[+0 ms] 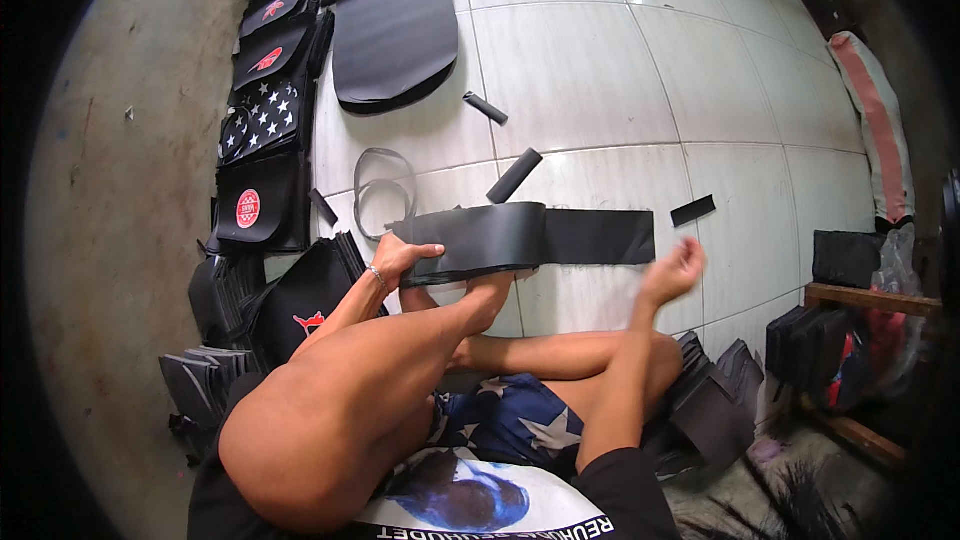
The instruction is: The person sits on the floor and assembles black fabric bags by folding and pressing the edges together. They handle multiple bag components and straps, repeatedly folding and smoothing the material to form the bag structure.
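Over the pale tiles lies a long black strip of sheet material [600, 237], with a stack of wide black strips [470, 237] at its left part, the top one curving up. My left hand [402, 257] grips the stack's left end, thumb pressed on top and fingers beneath. My foot is under the stack's near edge. Just off the strip's right end, my right hand [675, 275] is raised with curled fingers. It is smeared by motion, so whether it holds anything is unclear. A small black offcut [693, 210] lies beyond it.
A rolled black piece [515, 176], another small roll [486, 108] and a clear loop of band [385, 185] lie on the floor. Black rounded panels [395, 35] are stacked farther off. Printed black flaps [262, 202] line the left. A wooden rack [870, 300] stands at right.
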Action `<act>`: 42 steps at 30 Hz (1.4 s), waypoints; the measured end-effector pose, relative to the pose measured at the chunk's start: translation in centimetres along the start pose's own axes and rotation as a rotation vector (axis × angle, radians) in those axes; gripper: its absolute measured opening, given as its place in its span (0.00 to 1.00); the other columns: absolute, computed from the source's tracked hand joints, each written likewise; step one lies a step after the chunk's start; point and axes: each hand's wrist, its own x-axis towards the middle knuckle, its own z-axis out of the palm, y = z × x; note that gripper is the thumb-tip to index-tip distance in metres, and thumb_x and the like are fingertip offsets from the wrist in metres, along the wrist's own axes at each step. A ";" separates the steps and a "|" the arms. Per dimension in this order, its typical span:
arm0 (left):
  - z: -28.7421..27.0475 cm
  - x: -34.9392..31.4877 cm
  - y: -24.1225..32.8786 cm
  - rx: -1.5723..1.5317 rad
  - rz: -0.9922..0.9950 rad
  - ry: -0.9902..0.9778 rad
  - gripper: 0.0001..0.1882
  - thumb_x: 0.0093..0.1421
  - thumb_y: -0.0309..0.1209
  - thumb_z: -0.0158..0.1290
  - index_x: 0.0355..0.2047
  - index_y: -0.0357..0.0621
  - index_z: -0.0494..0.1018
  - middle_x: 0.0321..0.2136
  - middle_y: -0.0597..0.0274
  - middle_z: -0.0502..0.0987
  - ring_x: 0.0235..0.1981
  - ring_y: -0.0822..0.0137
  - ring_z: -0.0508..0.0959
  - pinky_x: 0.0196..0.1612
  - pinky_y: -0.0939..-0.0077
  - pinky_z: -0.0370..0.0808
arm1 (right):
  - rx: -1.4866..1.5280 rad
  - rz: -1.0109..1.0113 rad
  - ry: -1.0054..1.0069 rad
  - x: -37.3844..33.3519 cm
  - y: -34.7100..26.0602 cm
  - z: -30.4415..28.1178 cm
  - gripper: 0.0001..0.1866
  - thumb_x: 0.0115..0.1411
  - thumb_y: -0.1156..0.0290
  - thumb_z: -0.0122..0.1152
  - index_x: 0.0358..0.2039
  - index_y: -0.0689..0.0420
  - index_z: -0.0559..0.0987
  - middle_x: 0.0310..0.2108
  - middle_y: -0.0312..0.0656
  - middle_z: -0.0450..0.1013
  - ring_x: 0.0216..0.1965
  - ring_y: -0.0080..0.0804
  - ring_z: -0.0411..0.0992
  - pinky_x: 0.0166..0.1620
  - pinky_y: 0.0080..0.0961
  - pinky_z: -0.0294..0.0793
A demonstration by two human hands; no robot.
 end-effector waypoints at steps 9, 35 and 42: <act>-0.9 0.3 0.5 0.046 -0.076 0.026 0.18 0.44 0.21 0.68 0.37 0.36 0.78 0.34 0.61 0.80 0.34 0.68 0.79 0.38 0.74 0.77 | -0.366 -0.715 -1.070 -17.9 -8.5 5.1 0.26 0.59 0.58 0.58 0.55 0.57 0.74 0.63 0.45 0.64 0.65 0.43 0.58 0.68 0.51 0.47; -0.1 -0.2 1.2 0.039 -0.037 0.009 0.18 0.43 0.23 0.70 0.36 0.34 0.79 0.32 0.60 0.81 0.32 0.69 0.79 0.37 0.73 0.77 | -0.381 -0.695 -1.039 -17.2 -7.5 5.4 0.30 0.60 0.52 0.57 0.58 0.57 0.72 0.64 0.47 0.61 0.68 0.46 0.53 0.68 0.54 0.43; 0.3 0.1 1.8 0.082 -0.051 0.030 0.18 0.44 0.23 0.69 0.36 0.34 0.79 0.33 0.60 0.81 0.32 0.68 0.79 0.38 0.72 0.77 | 0.171 -0.280 -0.997 -13.8 -4.3 5.5 0.11 0.62 0.71 0.59 0.43 0.60 0.82 0.44 0.43 0.79 0.50 0.38 0.75 0.61 0.41 0.63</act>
